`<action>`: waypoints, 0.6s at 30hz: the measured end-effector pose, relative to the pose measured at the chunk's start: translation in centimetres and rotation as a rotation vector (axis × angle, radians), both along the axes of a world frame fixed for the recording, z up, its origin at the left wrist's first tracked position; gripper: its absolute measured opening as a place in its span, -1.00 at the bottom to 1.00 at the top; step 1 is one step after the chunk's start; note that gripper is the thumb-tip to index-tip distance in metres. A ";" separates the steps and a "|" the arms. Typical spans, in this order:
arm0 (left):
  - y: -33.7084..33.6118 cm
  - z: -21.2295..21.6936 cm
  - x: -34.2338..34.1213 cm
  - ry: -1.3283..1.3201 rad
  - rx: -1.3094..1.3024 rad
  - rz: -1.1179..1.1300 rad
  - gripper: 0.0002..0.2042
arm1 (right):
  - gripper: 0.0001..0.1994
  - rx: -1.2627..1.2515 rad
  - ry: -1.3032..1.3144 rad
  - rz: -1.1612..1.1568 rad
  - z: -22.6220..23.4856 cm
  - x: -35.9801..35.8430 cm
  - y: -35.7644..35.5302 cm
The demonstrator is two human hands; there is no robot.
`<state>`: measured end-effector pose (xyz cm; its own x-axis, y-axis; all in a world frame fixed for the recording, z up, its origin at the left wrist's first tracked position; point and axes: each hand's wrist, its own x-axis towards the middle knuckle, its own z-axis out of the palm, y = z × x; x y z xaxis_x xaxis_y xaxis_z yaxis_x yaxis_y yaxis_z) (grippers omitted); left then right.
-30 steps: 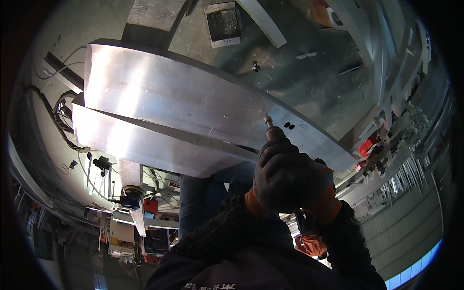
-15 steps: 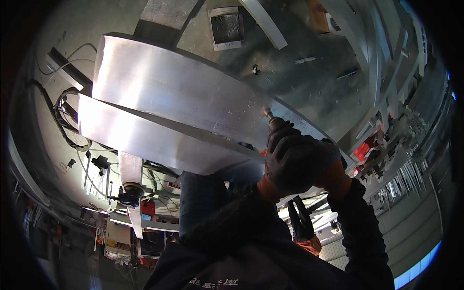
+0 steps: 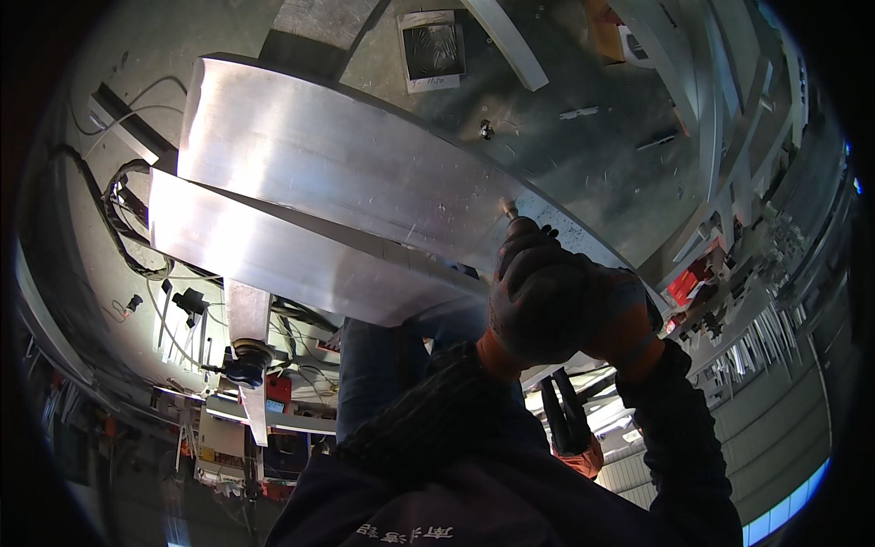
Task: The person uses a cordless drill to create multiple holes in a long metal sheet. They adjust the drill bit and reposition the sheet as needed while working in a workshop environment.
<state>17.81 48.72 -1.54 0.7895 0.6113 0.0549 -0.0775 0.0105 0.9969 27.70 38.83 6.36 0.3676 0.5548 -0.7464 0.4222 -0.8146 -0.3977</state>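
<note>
Curved silver metal panel (image 3: 319,146) shifted slightly up in view. Your left hand (image 3: 533,296) clamps the dark tapered metal-tipped tool (image 3: 520,225) near its far edge; right hand (image 3: 620,314)'s grip hidden. Likely hole work; next, keep tip steady.

The gloved left grip (image 3: 536,305) curls tightly beside the right grip (image 3: 627,312).

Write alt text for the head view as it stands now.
Gloved left hand and right hand together hold a handheld tool, its tip at a curved, shiny metal panel. A second panel lies alongside, nearer the person's legs; a dark square tray sits beyond.
</note>
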 end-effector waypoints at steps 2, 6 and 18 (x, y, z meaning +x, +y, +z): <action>-1.0 0.0 0.0 0.043 0.037 0.001 -0.61 | -0.64 -0.006 -0.005 0.054 -0.3 0.7 -0.5; -0.4 0.7 1.0 0.084 0.112 -0.002 -0.67 | -0.62 0.149 0.005 0.064 -1.2 0.7 -2.5; -0.4 -0.3 -1.1 0.010 0.032 -0.085 -0.62 | -0.46 0.224 -0.099 -0.008 -0.3 -2.1 -2.6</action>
<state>16.68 48.31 -1.81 0.8393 0.5397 0.0649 -0.0675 -0.0149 0.9976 25.56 36.21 6.08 0.4378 0.6992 -0.5651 0.4619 -0.7142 -0.5258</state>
